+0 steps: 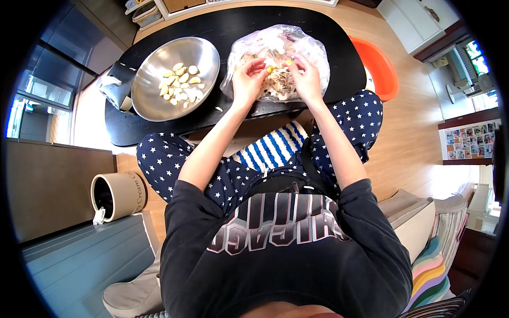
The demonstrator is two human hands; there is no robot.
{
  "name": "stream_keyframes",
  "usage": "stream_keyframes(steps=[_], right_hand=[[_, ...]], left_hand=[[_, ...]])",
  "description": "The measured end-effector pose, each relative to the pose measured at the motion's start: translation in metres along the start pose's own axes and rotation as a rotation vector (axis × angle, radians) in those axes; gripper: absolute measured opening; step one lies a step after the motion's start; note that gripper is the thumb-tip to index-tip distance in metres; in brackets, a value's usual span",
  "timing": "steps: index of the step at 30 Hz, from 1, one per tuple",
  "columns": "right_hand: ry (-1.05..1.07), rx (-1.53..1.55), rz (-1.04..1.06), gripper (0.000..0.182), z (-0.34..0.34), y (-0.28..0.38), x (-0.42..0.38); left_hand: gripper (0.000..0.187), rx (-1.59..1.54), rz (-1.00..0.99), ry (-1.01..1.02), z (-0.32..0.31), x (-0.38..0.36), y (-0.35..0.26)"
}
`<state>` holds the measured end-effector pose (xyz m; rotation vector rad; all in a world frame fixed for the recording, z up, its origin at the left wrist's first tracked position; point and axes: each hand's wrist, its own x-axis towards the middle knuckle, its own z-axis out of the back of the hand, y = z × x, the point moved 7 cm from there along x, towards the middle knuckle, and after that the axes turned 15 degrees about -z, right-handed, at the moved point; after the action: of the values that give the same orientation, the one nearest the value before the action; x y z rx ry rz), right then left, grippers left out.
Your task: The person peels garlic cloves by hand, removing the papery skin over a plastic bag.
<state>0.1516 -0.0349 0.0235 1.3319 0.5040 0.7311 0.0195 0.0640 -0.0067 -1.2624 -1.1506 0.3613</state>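
Observation:
Both my hands are over a clear plastic bag full of pale papery garlic skins on a low black table. My left hand pinches a small yellowish garlic clove at its fingertips. My right hand has its fingers closed near another small yellowish piece; I cannot tell whether it grips that piece. To the left stands a steel bowl with several peeled garlic cloves in it.
An orange plastic item lies on the wood floor right of the table. A dark box with white tissue sits at the table's left end. A cream-coloured tub stands by my left knee. A striped cloth covers my lap.

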Motion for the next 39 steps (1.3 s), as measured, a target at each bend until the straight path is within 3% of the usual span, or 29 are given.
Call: stream_keyframes(steps=[2,6,13,15,17,19,21,26,35,39], right_hand=[[0.144,-0.063,0.034,0.027,-0.008,0.010,-0.007],[0.149,-0.122,0.221,0.026,-0.015,0.030,-0.016],[-0.101,-0.109,0.050,0.018,0.009,0.020,0.002],[-0.084,-0.155,0.012,0.018,0.015,0.013,0.005],[0.030,-0.386,0.179,0.022,0.007,0.004,0.007],[0.118,-0.457,0.073,0.025,0.004,0.000,0.002],[0.005,-0.628,0.370,0.026,0.000,0.009,-0.008],[0.141,-0.376,0.249,0.025,-0.008,0.019,-0.016],[0.068,-0.270,0.217,0.020,-0.017,0.031,-0.025],[0.008,-0.213,0.180,0.017,-0.013,0.030,-0.023]], left_hand=[[0.030,0.161,-0.060,0.053,-0.001,0.000,-0.009],[0.029,0.210,-0.141,0.078,-0.007,-0.003,-0.026],[0.023,0.132,-0.092,0.081,-0.007,-0.003,-0.019],[0.021,0.087,-0.096,0.046,-0.004,-0.001,-0.018],[0.019,-0.043,0.055,0.020,-0.003,-0.002,-0.013],[0.019,-0.050,0.044,0.020,-0.002,-0.001,-0.011],[0.021,0.028,0.045,0.059,-0.002,-0.002,-0.009],[0.022,-0.021,0.054,0.043,-0.001,-0.002,-0.008],[0.021,0.006,0.061,0.032,-0.004,-0.007,-0.009],[0.022,-0.138,0.107,0.017,-0.008,-0.009,-0.012]])
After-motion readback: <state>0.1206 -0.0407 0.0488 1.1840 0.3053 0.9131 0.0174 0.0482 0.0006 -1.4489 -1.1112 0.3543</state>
